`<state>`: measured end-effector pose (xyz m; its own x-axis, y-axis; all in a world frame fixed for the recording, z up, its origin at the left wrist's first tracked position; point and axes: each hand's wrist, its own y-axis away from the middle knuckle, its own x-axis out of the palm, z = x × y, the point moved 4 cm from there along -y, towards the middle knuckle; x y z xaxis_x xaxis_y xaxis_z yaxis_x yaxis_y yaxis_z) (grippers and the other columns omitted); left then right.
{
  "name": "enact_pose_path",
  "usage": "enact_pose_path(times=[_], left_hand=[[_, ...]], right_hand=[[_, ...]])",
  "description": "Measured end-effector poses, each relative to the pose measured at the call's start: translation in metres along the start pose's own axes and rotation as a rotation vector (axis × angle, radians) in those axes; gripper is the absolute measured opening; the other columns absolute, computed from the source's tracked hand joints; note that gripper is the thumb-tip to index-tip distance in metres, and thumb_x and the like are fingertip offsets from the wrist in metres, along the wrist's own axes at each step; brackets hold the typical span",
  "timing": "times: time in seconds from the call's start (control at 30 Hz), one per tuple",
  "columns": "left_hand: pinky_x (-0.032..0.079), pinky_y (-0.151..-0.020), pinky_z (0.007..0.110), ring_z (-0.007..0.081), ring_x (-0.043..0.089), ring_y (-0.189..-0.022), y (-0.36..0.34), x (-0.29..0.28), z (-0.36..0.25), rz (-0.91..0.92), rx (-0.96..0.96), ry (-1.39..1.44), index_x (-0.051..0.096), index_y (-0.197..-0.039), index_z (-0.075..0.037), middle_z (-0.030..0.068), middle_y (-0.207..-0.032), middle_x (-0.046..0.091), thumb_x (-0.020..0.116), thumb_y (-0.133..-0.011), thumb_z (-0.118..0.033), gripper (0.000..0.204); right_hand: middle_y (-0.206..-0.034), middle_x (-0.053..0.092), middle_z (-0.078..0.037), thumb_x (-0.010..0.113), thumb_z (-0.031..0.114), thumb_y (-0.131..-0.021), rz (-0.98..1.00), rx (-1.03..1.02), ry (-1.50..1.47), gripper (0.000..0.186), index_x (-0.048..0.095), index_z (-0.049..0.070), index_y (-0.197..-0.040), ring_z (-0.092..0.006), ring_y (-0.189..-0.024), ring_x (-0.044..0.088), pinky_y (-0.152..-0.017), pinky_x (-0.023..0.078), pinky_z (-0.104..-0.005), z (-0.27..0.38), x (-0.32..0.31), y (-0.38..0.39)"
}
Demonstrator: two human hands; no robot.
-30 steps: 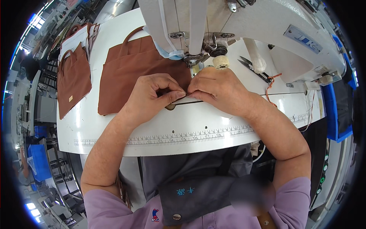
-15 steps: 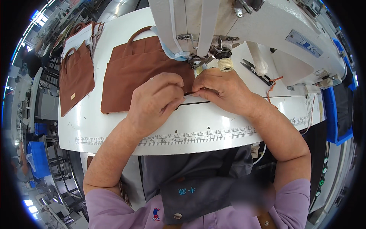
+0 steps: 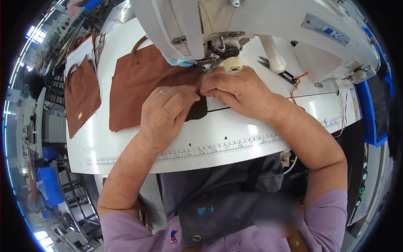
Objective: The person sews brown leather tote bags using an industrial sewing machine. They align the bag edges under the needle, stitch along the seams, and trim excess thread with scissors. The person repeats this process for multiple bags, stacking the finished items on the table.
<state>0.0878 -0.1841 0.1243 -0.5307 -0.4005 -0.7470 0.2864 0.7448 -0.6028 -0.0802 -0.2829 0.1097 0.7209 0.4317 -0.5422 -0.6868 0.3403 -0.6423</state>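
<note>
A brown bag panel with a handle (image 3: 134,84) lies flat on the white sewing table, its right part reaching under the sewing machine's head (image 3: 205,63). My left hand (image 3: 166,110) pinches at the panel's right edge, its fingertips slightly smeared by motion. Touching the same edge, my right hand (image 3: 237,92) has thumb and forefinger pressed together just below the presser foot area. Below my left fingers a dark brown piece (image 3: 197,110) shows, partly covered by that hand. The exact bit of edge between the fingertips is too small to make out.
More brown bag panels (image 3: 82,96) lie stacked at the table's left edge. Black thread snips (image 3: 279,71) with an orange cord rest right of the needle area. A printed ruler (image 3: 210,150) runs along the front edge. Blue bins (image 3: 369,113) stand at the right.
The view has shifted slightly. Both hands still meet at the panel's right edge. The dark brown piece below the left fingers has come into sight.
</note>
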Motion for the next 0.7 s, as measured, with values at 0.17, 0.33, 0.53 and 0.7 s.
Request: enact_pose_path(times=[0.17, 0.33, 0.53, 0.7], left_hand=[[0.061, -0.082, 0.031, 0.0223, 0.077, -0.091, -0.002, -0.006, 0.014, -0.157, -0.333, 0.111, 0.074, -0.095, 0.001, 0.0112, -0.107, 0.079, 0.078, -0.083, 0.007, 0.014], [0.06, -0.081, 0.026, 0.0166, 0.077, -0.09, -0.006, -0.01, 0.025, -0.191, -0.325, 0.209, 0.078, -0.103, 0.001, 0.0097, -0.101, 0.081, 0.077, -0.084, 0.01, 0.021], [0.059, -0.078, 0.027, 0.0174, 0.076, -0.085, -0.011, -0.012, 0.028, -0.175, -0.251, 0.15, 0.08, -0.103, -0.003, 0.0087, -0.098, 0.08, 0.078, -0.083, 0.008, 0.022], [0.058, -0.077, 0.03, 0.0213, 0.073, -0.083, -0.018, -0.015, 0.017, -0.037, -0.183, 0.065, 0.079, -0.104, -0.006, 0.0071, -0.097, 0.079, 0.079, -0.08, 0.005, 0.026]], right_hand=[[-0.096, 0.074, -0.007, 0.076, 0.007, -0.088, -0.044, 0.118, 0.115, 0.012, 0.072, 0.008, -0.099, -0.0296, -0.09, 0.072, -0.078, 0.058, -0.0396, -0.006, -0.008, 0.005], [-0.105, 0.074, -0.008, 0.082, 0.026, -0.081, 0.118, -0.07, 0.321, 0.028, 0.075, 0.007, -0.101, -0.0291, -0.102, 0.069, -0.083, 0.057, -0.0416, -0.001, -0.002, 0.009], [-0.118, 0.074, -0.013, 0.082, 0.034, -0.078, 0.208, -0.165, 0.364, 0.046, 0.075, 0.0, -0.109, -0.0288, -0.114, 0.068, -0.092, 0.055, -0.0385, 0.012, 0.01, 0.011], [-0.093, 0.073, -0.009, 0.071, 0.022, -0.077, 0.122, -0.296, 0.557, 0.02, 0.073, 0.005, -0.088, -0.0245, -0.091, 0.07, -0.081, 0.056, -0.0357, 0.011, 0.028, 0.012]])
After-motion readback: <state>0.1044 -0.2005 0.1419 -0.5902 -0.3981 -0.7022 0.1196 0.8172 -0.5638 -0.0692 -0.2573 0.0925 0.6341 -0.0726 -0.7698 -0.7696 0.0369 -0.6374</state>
